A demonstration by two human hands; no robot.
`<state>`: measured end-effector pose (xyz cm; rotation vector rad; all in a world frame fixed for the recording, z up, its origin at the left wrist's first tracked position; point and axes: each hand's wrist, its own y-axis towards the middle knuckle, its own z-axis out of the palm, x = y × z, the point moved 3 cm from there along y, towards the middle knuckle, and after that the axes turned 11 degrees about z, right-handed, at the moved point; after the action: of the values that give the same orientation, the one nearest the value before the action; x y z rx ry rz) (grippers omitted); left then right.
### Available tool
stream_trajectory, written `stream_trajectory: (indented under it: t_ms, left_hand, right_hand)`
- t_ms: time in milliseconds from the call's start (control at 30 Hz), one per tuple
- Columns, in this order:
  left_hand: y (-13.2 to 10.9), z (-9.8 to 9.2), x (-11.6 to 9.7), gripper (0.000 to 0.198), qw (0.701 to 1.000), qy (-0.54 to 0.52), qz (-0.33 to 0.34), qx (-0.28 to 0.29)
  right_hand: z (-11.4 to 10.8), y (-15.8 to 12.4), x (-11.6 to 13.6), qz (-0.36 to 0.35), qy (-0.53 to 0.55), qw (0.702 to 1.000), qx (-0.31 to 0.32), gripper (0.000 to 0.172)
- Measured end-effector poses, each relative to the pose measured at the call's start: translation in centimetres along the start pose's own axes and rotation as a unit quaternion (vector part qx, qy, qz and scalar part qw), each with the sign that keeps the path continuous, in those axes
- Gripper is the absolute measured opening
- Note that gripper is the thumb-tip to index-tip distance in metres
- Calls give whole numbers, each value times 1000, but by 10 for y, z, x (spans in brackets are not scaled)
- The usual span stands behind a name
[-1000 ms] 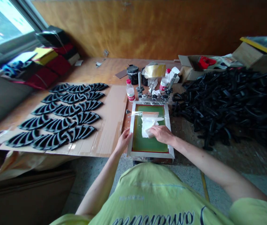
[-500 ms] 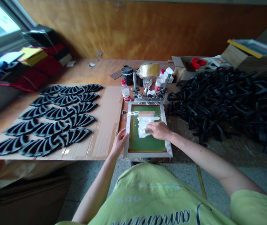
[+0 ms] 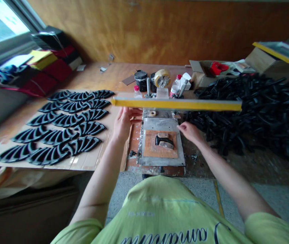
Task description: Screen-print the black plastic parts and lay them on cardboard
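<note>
The screen-printing frame [image 3: 177, 104] is tilted up, its yellow edge facing me. My left hand [image 3: 124, 122] is at the left part of that edge, fingers stretched and apart just below it; whether they touch is unclear. Below lies a grey metal plate [image 3: 146, 162] with an orange-brown board [image 3: 150, 150]. A small black curved part [image 3: 168, 139] rests there on a pale holder [image 3: 166, 145]. My right hand [image 3: 190, 131] hovers by the plate's right side, fingers curled together; anything inside them is hidden. The frame's upper face cannot be seen.
Rows of black ribbed parts [image 3: 65, 127] lie on cardboard [image 3: 90, 161] at left. A heap of black parts [image 3: 248, 118] covers the right side. Behind the frame stand a black tub [image 3: 141, 80], a tape roll [image 3: 162, 78] and red-capped bottles [image 3: 178, 81].
The frame has swung up from flat, uncovering the plate and black part. My left hand moved up and forward. My right hand moved right, and the white scraper it held is out of sight.
</note>
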<state>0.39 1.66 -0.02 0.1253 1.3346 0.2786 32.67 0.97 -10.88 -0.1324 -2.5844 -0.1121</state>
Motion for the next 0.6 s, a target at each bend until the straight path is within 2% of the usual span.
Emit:
stream_trajectory:
  t_ms: [67, 100, 167, 233, 267, 300, 333, 400, 467, 500, 533, 567, 600]
  left_hand:
    - [12, 9, -2, 53, 1000, -12, 4, -12]
    - [10, 11, 1, 52, 999, -17, 8, -31]
    - [-12, 14, 17, 52, 997, -24, -8, -76]
    - [-54, 19, 44, 54, 992, -23, -98, -81]
    - [-80, 25, 61, 56, 980, -14, -198, -31]
    - [-106, 30, 77, 59, 953, -10, -301, 22]
    - [-130, 34, 89, 59, 931, -18, -363, 48]
    - [-157, 34, 104, 53, 916, -44, -396, 46]
    - [-159, 20, 113, 43, 923, -43, -382, 4]
    - [-153, 7, 116, 39, 929, -21, -370, -15]
    - [-143, -11, 120, 35, 934, 18, -356, -35]
    - [-131, -33, 123, 34, 938, 71, -336, -46]
    - [-119, -58, 128, 35, 939, 136, -312, -54]
  right_hand:
    - [34, -25, 12, -20, -72, 994, 78, 35]
    - [48, -35, 21, -29, -112, 987, 108, 33]
    - [63, -47, 38, -26, -169, 975, 140, 27]
    - [66, -55, 53, 12, -180, 972, 153, 27]
    - [65, -59, 60, 29, -171, 974, 149, 28]
    - [63, -65, 68, 33, -154, 978, 138, 28]
    - [63, -73, 77, 18, -134, 983, 123, 28]
    - [65, -90, 96, -73, -85, 988, 105, 22]
    - [67, -105, 103, -191, -28, 976, 104, 19]
    - [64, -108, 97, -224, 0, 970, 91, 18]
    - [57, -107, 83, -229, 23, 971, 61, 18]
    - [47, -103, 60, -201, 40, 979, 13, 19]
    - [32, -97, 28, -144, 52, 987, -49, 21]
